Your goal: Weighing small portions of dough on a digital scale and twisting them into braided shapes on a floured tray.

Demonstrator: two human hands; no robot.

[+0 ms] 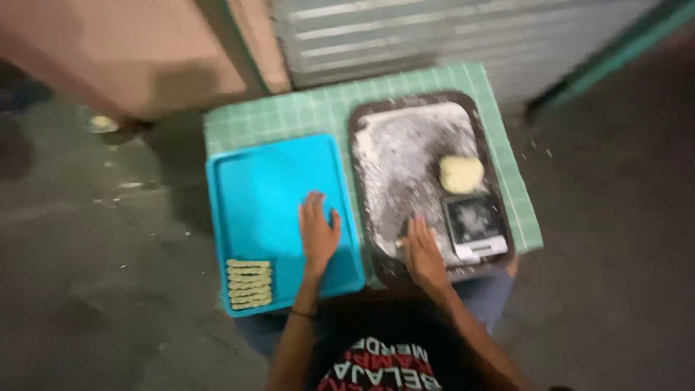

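Observation:
My left hand (pixel 318 230) lies flat, fingers spread, on the blue tray (pixel 260 188) near its right edge. Several short pale dough strips (pixel 250 284) are lined up in the tray's near left corner. My right hand (pixel 422 250) rests on the near end of the dark, flour-dusted tray (pixel 405 152); a small piece seems to sit under its fingers, too blurred to tell. A pale lump of dough (pixel 461 174) lies on the flour at the right. A small kitchen scale (pixel 474 226) stands just right of my right hand.
Both trays sit on a small table with a green checked cloth (pixel 318 108). A grey floor (pixel 87 275) surrounds it. A corrugated metal wall (pixel 434 36) and a pinkish panel (pixel 145 51) stand behind the table.

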